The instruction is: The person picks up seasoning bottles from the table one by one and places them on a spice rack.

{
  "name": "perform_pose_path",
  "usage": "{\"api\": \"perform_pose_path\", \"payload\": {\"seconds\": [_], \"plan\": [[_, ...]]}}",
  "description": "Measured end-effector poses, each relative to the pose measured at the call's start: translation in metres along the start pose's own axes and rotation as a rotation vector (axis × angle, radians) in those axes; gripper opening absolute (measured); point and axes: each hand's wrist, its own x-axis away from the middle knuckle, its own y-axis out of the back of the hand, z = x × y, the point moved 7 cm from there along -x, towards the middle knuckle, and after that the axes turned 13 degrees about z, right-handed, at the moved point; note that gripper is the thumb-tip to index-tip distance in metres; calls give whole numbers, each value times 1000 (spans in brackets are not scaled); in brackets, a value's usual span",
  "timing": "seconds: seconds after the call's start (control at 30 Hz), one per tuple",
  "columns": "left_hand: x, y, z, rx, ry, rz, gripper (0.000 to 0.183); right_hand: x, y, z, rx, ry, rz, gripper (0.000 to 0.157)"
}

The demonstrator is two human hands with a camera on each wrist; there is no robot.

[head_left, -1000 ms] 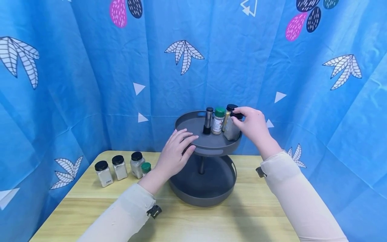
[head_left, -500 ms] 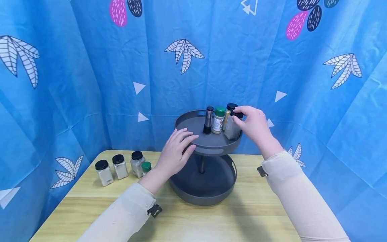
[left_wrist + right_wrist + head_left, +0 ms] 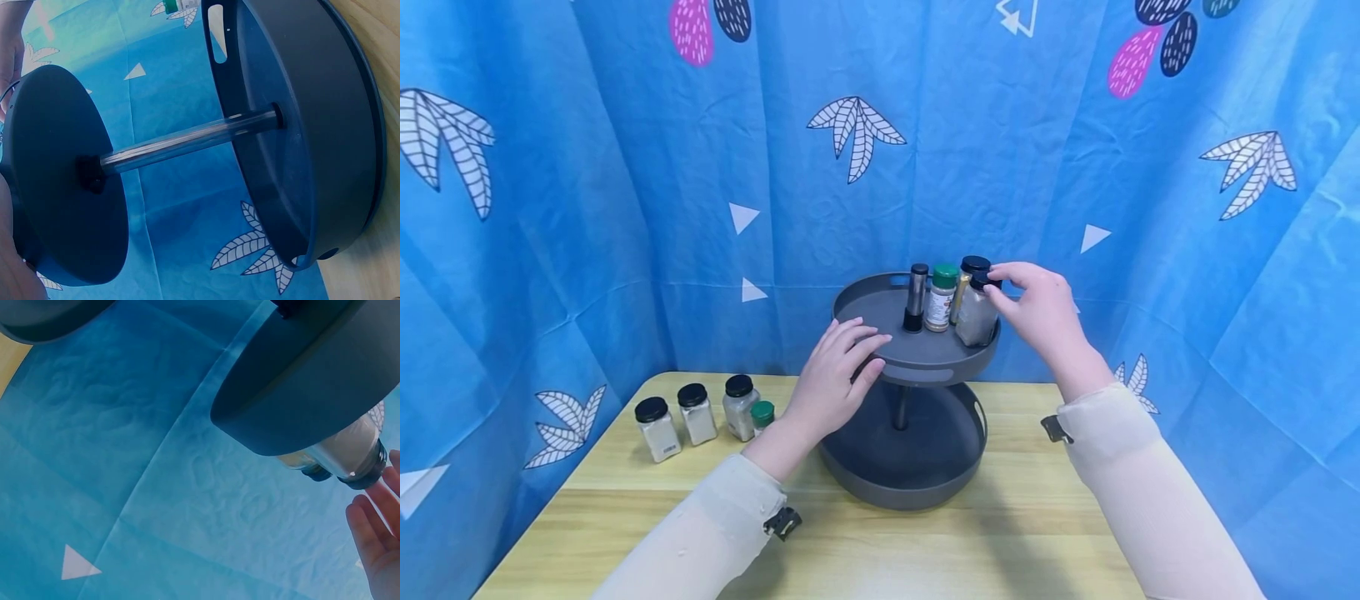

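Note:
At the left rim of the two-tier dark grey turntable organizer (image 3: pixel 917 371) rests my left hand (image 3: pixel 833 379), its fingers extended over the upper tray's edge. In the left wrist view only a strip of that hand (image 3: pixel 15 269) shows beside the upper tray. My right hand (image 3: pixel 1041 310) is beside a clear square spice jar (image 3: pixel 976 321) with a black lid, thumb and index finger apart at the lid. The right wrist view shows the relaxed fingers (image 3: pixel 369 531) close to that lid (image 3: pixel 365 472); whether they touch is unclear. The jar stands upright on the upper tray.
Also on the upper tray stand a slim grinder-like cylinder (image 3: pixel 916 298), a green-lidded spice bottle (image 3: pixel 940 304) and another black-lidded jar (image 3: pixel 974 263). More jars (image 3: pixel 658 433) stand at the table's left, one green-lidded (image 3: pixel 763 414) partly behind my left arm. A blue curtain (image 3: pixel 700 292) surrounds the table.
My right hand's fingers have come off the jar's lid and moved slightly to the right. The jar stays where it was, and my left hand has not moved.

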Motion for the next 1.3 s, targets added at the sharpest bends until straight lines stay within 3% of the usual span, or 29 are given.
{"api": "perform_pose_path", "payload": {"seconds": [1.3], "plan": [[1,0,-1,2,0,-4,39,46,5,-26,-17,-71,-4,20]]}}
